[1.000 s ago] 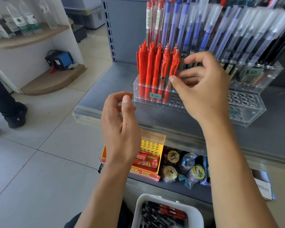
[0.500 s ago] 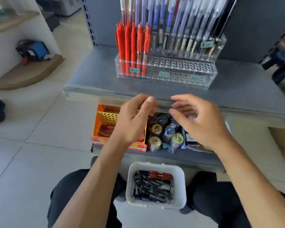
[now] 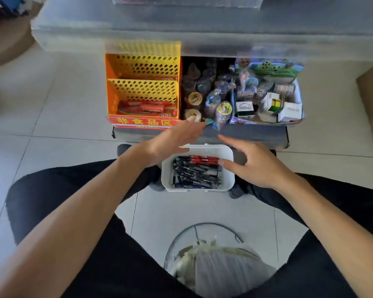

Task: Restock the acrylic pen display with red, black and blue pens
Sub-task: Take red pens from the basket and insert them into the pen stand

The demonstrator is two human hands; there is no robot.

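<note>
1. Head view: a white tub (image 3: pixel 197 168) of pens is being approached from above by both hands, the tub standing on the tiled floor (image 3: pixel 52 108) between the person's black-clad knees and just in front of the lower shelf (image 3: pixel 246 134).
2. The left hand (image 3: pixel 172 140) is being held flat over the tub's far left corner, fingers straight and released, nothing grasped.
3. The right hand (image 3: pixel 252 166) is being lowered over the tub's right rim, fingers spread and relaxed, its thumb tip lying at the end of the red pens (image 3: pixel 205 160); no pen is being gripped yet.
4. The red pens are being kept in a short row along the tub's far edge, while the black pens (image 3: pixel 194 173) are heaped across the rest; blue ones cannot be told apart in the heap.
5. The acrylic pen display (image 3: pixel 187 1) is being cropped to a blurred strip at the top edge, on the upper shelf (image 3: pixel 138 24).
6. The pick would probably be done best if a few pens of one colour were pinched together with barrels aligned, so that they could be slotted without sorting in mid-air.
7. Legible writing: "非食品区" on the red strip of the orange perforated rack (image 3: pixel 142 91), and what is being read as "VERSATILE" on a small white box (image 3: pixel 244 108); other labels are being lost to blur.
</note>
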